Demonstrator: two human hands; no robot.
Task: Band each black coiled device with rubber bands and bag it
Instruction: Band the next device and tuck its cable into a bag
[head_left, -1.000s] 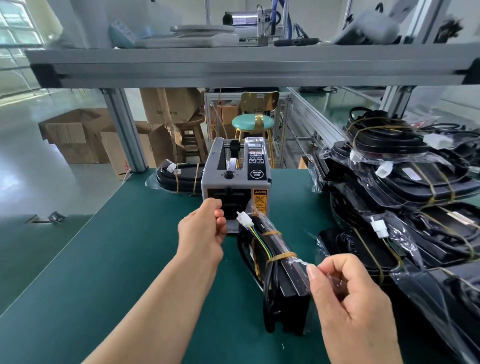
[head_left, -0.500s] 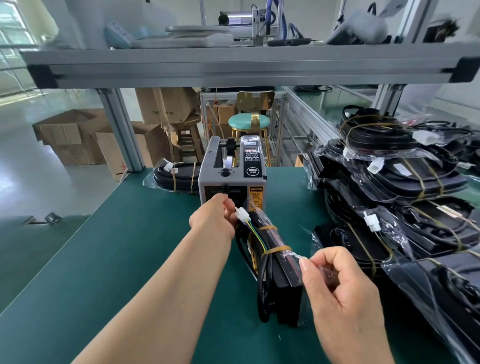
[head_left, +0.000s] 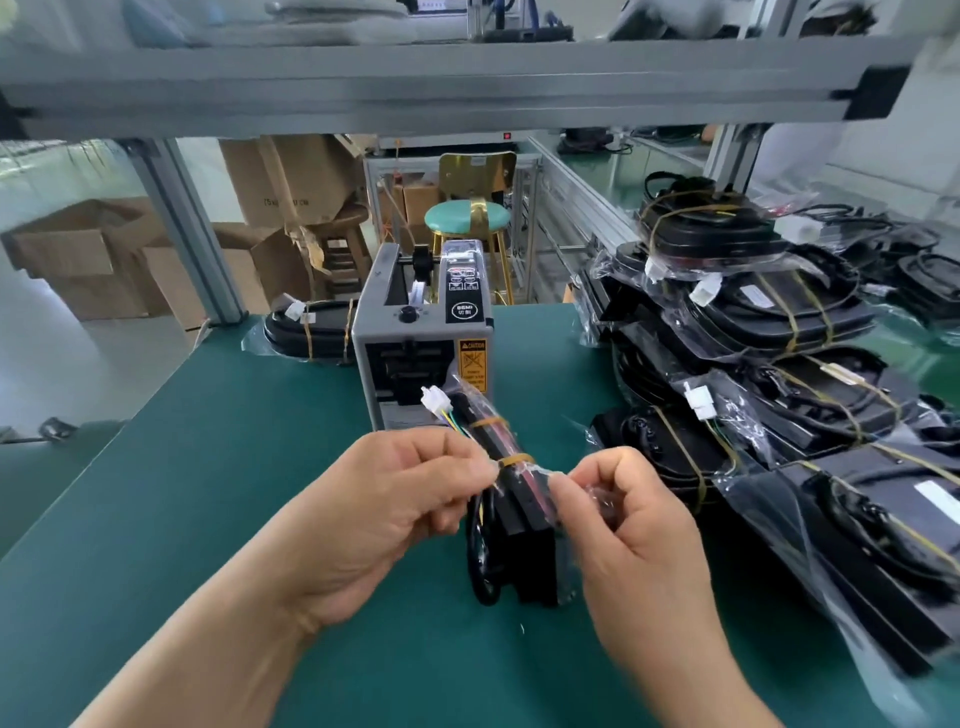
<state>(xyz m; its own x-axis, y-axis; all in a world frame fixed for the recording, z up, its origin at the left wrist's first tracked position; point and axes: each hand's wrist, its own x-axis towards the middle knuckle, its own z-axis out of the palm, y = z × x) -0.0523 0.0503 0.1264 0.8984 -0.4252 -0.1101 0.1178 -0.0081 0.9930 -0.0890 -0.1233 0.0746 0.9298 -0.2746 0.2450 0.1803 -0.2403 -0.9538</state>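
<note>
Film is the fussy part; the black coiled device (head_left: 519, 514) stands on edge on the green mat (head_left: 208, 467), just in front of the tape dispenser (head_left: 415, 343), already wrapped by two rubber bands (head_left: 514, 460) and sheathed in a clear bag (head_left: 563, 566). The left hand (head_left: 384, 519) pinches the bag at the device's near top edge between thumb and forefinger; the right hand (head_left: 628, 530) pinches the loose bag mouth opposite, other fingers curled. I judge the body stiff and fairly weighty, the cable springy, the plastic thin and slippery; a firm hold belongs on the rigid black block, not the white connector (head_left: 434, 401) or its fine wires; whether tape sits in the left pinch I cannot tell.
</note>
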